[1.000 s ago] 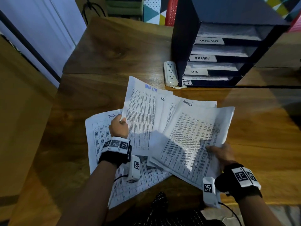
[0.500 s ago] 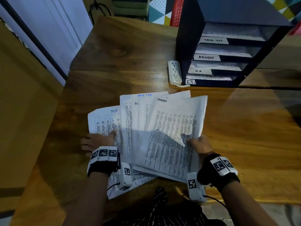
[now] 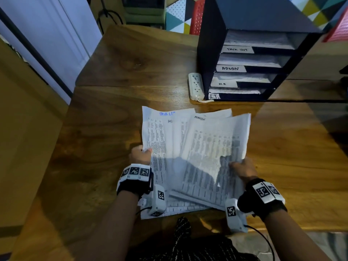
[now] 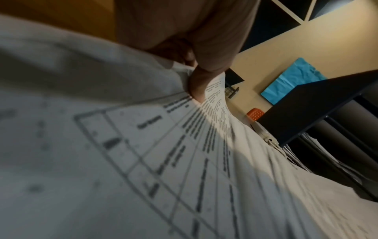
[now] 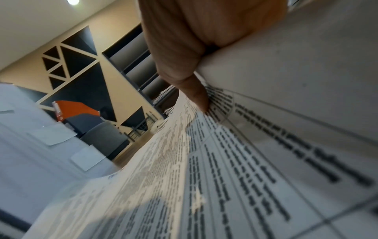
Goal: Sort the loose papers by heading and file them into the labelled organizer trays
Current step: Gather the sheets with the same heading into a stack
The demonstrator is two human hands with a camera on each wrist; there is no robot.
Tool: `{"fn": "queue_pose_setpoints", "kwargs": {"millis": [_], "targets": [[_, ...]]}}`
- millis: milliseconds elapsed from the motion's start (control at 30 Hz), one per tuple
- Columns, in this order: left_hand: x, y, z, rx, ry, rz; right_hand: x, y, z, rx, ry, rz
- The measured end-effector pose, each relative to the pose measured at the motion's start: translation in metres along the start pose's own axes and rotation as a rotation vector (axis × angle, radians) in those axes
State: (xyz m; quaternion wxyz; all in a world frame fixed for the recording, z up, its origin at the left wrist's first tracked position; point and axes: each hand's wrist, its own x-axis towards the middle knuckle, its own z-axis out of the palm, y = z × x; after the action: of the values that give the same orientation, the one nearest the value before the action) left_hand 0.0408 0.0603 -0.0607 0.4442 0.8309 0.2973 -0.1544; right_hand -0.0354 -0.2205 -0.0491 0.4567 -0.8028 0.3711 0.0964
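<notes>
A fanned bundle of printed papers (image 3: 195, 151) is held up over the wooden table (image 3: 116, 113). My left hand (image 3: 141, 154) pinches the left edge of the sheet headed TASK LIST (image 3: 166, 113). At the lower right edge, my right hand (image 3: 243, 167) grips the bundle, thumb on top. In the left wrist view, my left hand (image 4: 194, 80) curls around the paper edge (image 4: 184, 145). The right wrist view has my right hand (image 5: 190, 77) pinching a printed sheet (image 5: 245, 161). The black organizer (image 3: 250, 59) stands at the back right with trays labelled TASK LIST, ADMIN, H.R and I.T.
A white power strip (image 3: 196, 86) lies against the organizer's left side. One more printed sheet (image 3: 180, 209) lies flat on the table under my wrists. Bare table top stretches to the left and far right. A white door (image 3: 47, 34) stands beyond the table's left corner.
My left hand lay flat on the bottom sheet half a second ago; it now grips the left edge of the bundle. The fan of papers has closed up and come together.
</notes>
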Motion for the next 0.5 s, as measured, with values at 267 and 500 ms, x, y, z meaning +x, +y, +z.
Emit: {"fn": "queue_pose_setpoints", "kwargs": {"millis": [267, 500], "targets": [[-0.040, 0.060, 0.012, 0.122, -0.034, 0.300, -0.017, -0.019, -0.053, 0.302, 0.116, -0.244], [-0.102, 0.148, 0.005, -0.571, -0.399, 0.743, -0.051, -0.080, -0.102, 0.602, 0.105, -0.677]]}}
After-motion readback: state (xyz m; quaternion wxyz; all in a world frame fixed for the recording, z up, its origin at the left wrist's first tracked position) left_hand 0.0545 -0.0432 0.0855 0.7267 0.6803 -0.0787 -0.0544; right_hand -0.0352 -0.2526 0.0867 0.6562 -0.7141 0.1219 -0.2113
